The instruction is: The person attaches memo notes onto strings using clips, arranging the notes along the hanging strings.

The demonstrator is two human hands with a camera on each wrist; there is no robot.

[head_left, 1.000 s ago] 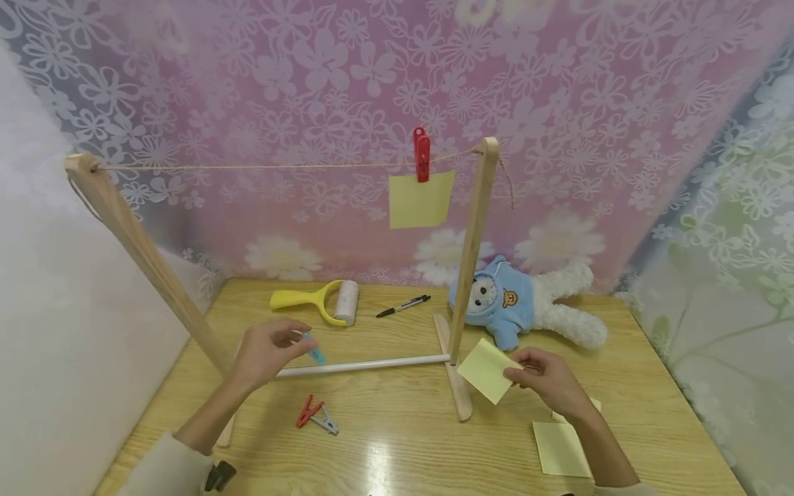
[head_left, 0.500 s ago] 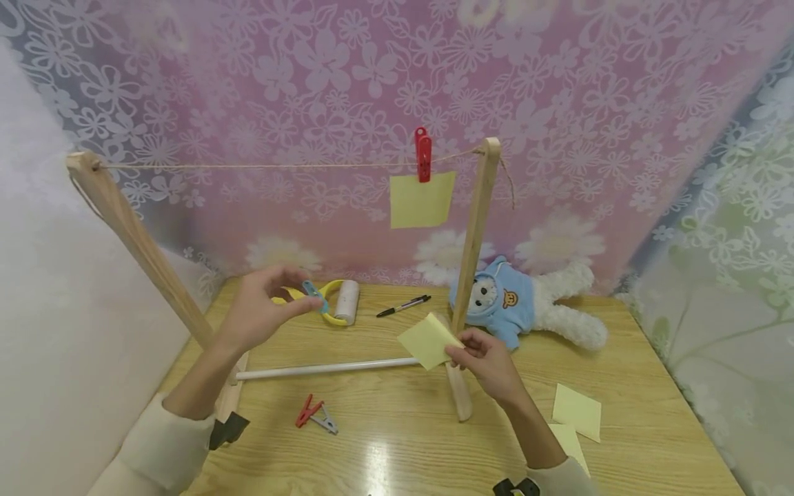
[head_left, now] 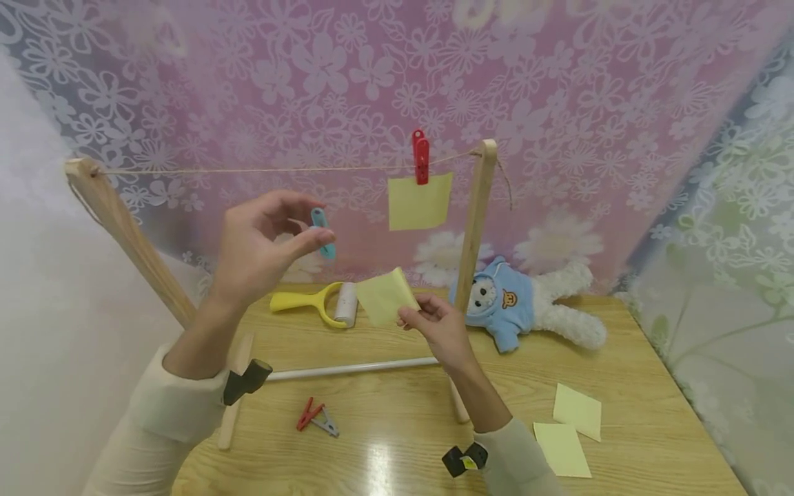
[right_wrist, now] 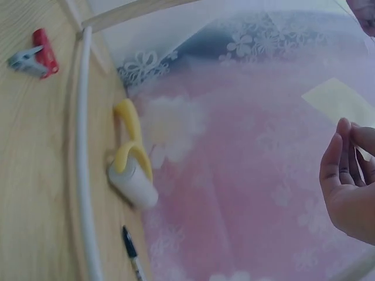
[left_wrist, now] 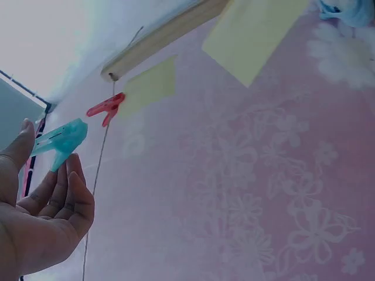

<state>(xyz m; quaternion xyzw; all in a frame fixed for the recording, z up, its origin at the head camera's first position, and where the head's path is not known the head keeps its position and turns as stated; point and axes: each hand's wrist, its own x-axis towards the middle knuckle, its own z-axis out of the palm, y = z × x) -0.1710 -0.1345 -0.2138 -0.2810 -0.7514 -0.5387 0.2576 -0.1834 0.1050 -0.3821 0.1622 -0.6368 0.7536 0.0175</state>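
In the head view my left hand (head_left: 257,241) pinches a light blue clothespin (head_left: 322,234) between thumb and fingers, below the string (head_left: 248,169). The left wrist view shows the same clothespin (left_wrist: 64,139) with its two legs spread between thumb and fingertips. Lower and to the right, my right hand (head_left: 437,327) pinches a yellow sticky note (head_left: 386,297) by its right corner. On the string near the right post, a red clothespin (head_left: 422,158) holds another yellow note (head_left: 419,202), which hangs apart from both hands.
Wooden posts (head_left: 475,227) and a white bar (head_left: 353,367) frame the work area. On the table lie red and grey clothespins (head_left: 318,417), a yellow lint roller (head_left: 304,300) and two sticky notes (head_left: 562,449). A plush dog (head_left: 515,300) lies at the right.
My left hand has risen with the blue clothespin towards the string. My right hand has moved left and up with the sticky note, bringing the two hands closer together.
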